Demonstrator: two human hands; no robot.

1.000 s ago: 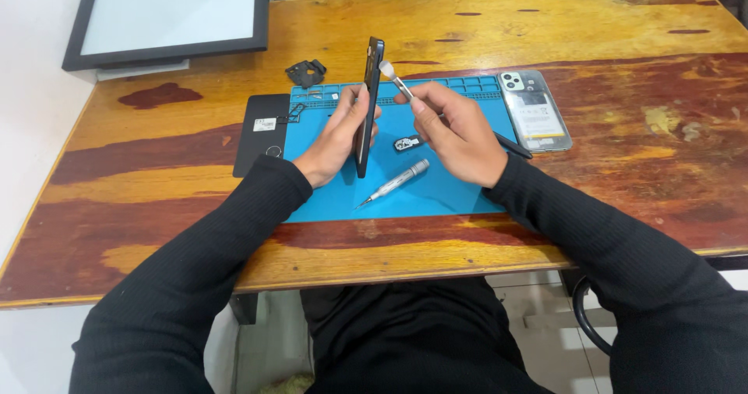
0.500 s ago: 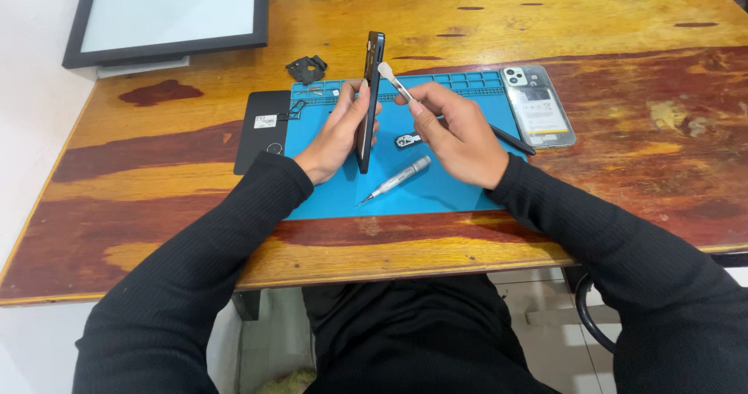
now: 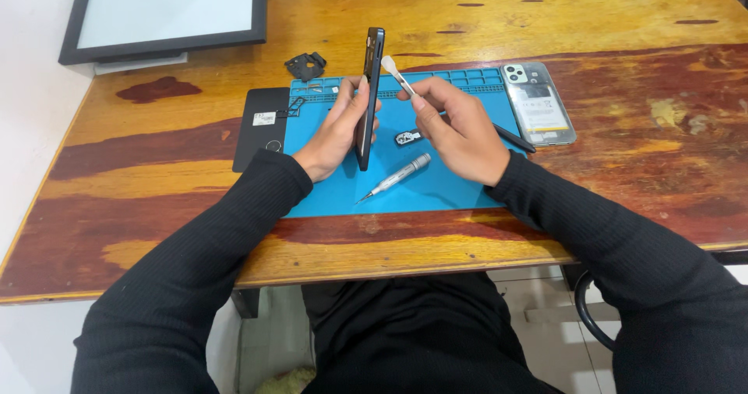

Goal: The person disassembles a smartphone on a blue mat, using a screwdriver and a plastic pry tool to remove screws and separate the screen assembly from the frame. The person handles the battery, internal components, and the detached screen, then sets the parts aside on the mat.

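A person's left hand grips a black phone on edge, upright above a blue work mat on the wooden counter. The right hand, fingers closed around a white-tipped brush, holds its tip just at the phone's 3 o'clock side. A silver screwdriver lies on the mat at the hands' 6 o'clock; a second phone, back up, rests at 3 o'clock.
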